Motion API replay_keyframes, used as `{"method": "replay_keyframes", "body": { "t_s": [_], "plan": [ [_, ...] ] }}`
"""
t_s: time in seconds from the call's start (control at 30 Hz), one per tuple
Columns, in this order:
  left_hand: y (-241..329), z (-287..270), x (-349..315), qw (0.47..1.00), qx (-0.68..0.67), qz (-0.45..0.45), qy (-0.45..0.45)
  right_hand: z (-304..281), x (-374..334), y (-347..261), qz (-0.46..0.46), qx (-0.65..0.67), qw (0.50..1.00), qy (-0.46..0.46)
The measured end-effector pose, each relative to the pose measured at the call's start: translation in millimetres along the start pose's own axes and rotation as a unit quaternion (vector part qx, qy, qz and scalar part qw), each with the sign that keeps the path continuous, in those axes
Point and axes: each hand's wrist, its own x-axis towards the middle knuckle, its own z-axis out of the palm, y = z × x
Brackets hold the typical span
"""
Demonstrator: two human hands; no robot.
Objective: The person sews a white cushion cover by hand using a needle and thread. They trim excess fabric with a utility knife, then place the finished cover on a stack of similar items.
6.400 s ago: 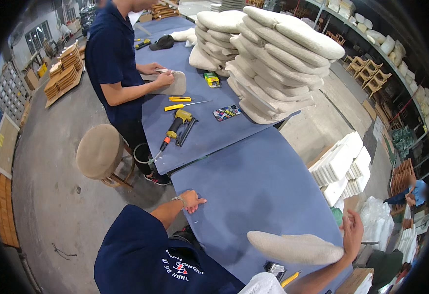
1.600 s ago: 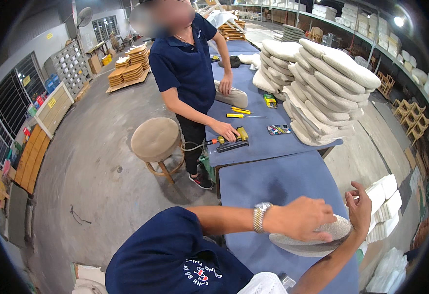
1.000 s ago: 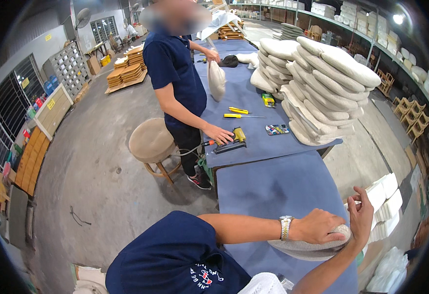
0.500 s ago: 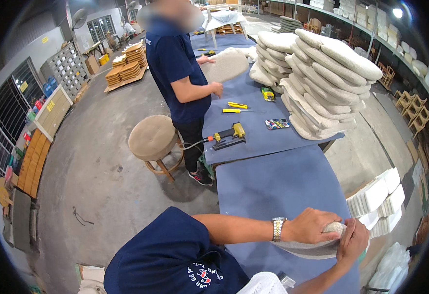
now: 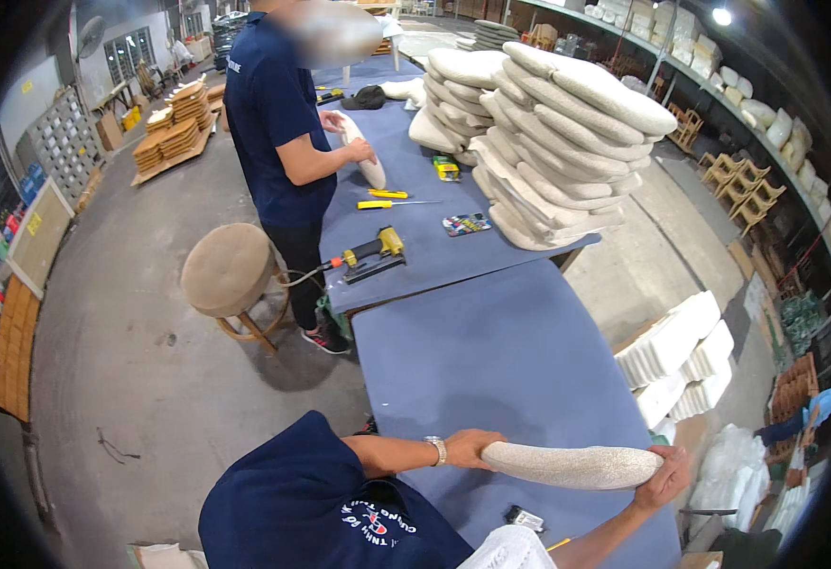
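Right now both hands are closed on one pale seat cushion (image 5: 572, 466) — the left hand (image 5: 470, 449) clasps its left end, the right hand (image 5: 664, 477) cups its right end — holding it on edge just over the near part of the blue table (image 5: 491, 351). Gripped only at the tips, it could well sag or twist free and drop onto the small dark tool (image 5: 526, 519) beside it. Farther up, a co-worker (image 5: 278, 123) handles another cushion (image 5: 363, 156) near the tall stack of cushions (image 5: 548, 133).

the seat cushion (image 5: 572, 466) now stands on edge between both hands instead of lying flat on the blue table (image 5: 491, 351). the left hand (image 5: 472, 448) grips one end, the right hand (image 5: 667, 474) the other. the co-worker's cushion (image 5: 363, 156) is upright too.
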Motion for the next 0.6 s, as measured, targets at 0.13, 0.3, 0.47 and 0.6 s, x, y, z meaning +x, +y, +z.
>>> {"method": "replay_keyframes", "body": {
  "t_s": [0.13, 0.3, 0.47, 0.6],
  "plan": [
    [15.2, -9.1, 8.7, 0.992, 0.065, -0.078, -0.072, -16.1, -6.1, 4.6, 0.052, 0.009, 0.998, 0.04],
    [59.4, -100.0, -37.2, 0.985, 0.161, 0.002, -0.055, -21.2, -59.6, 50.7, 0.178, 0.124, 0.969, 0.115],
    [82.0, -175.0, -85.3, 0.964, 0.24, -0.075, -0.083, 97.5, -116.1, 51.1, 0.361, 0.286, 0.879, 0.121],
    [59.0, -173.9, -98.4, 0.938, 0.304, -0.14, -0.095, 185.2, -155.0, 37.5, 0.283, 0.144, 0.948, -0.005]
  ]
}}
